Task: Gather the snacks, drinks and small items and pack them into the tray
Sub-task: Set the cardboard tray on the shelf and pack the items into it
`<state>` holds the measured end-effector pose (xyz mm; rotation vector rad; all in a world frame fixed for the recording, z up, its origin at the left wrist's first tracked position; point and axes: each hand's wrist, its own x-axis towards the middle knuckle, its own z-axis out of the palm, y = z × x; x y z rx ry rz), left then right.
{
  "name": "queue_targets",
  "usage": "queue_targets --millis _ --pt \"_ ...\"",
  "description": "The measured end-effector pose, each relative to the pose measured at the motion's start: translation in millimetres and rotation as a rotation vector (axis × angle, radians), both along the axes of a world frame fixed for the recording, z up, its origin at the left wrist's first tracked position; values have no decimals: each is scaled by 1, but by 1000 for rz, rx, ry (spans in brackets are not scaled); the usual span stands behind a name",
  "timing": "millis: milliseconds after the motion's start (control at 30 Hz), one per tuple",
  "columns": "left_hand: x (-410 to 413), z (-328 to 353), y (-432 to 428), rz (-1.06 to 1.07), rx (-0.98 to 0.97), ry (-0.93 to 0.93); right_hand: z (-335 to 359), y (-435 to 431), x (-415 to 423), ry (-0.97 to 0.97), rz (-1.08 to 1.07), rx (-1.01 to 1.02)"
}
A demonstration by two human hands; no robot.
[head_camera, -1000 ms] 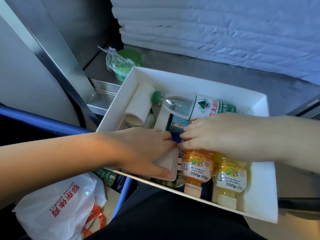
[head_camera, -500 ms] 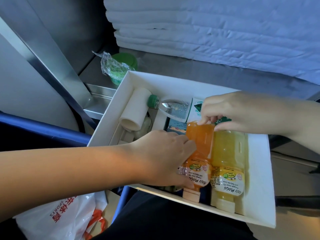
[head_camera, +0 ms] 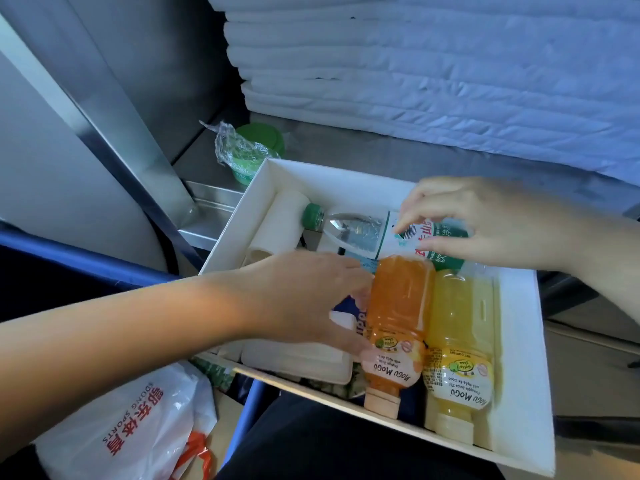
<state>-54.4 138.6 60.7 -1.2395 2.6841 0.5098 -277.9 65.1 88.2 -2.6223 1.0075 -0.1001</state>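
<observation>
The white tray (head_camera: 519, 341) sits in front of me. In it, an orange Mogu Mogu bottle (head_camera: 398, 317) and a yellow one (head_camera: 457, 341) lie side by side with their caps toward me. A water bottle (head_camera: 353, 230) with a green cap lies across the far part, next to a white roll (head_camera: 280, 223). A flat white case (head_camera: 294, 362) and a blue packet (head_camera: 349, 306) lie at the near left. My left hand (head_camera: 304, 299) rests against the orange bottle's left side, fingers fairly straight. My right hand (head_camera: 502, 226) pinches the water bottle's label between fingers and thumb.
A green cup under crinkled plastic wrap (head_camera: 256, 150) stands on the grey surface behind the tray's far left corner. Folded white bedding (head_camera: 433, 64) is stacked at the back. A white printed plastic bag (head_camera: 131, 431) lies low at the left, and a metal ledge (head_camera: 211, 209) runs left of the tray.
My right hand has left the juice bottles and moved back onto the water bottle. The left hand has stayed beside the orange bottle, which now lies flat.
</observation>
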Motion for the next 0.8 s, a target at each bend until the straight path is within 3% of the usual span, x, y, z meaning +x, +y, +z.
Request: queue_targets --millis 167,333,533,667,800 --pt "30 14 -24 127 -449 148 3 -9 12 -47 35 -284" --pt "61 16 -45 290 -701 102 4 -29 37 -84 110 -326" --pt "94 15 -83 486 -729 167 -10 -49 49 -170 187 -356" --pt "115 5 -114 507 -610 63 -17 -51 48 -212 244 -395" --pt "131 -7 -142 392 -439 -123 -18 -50 46 -218 251 -402"
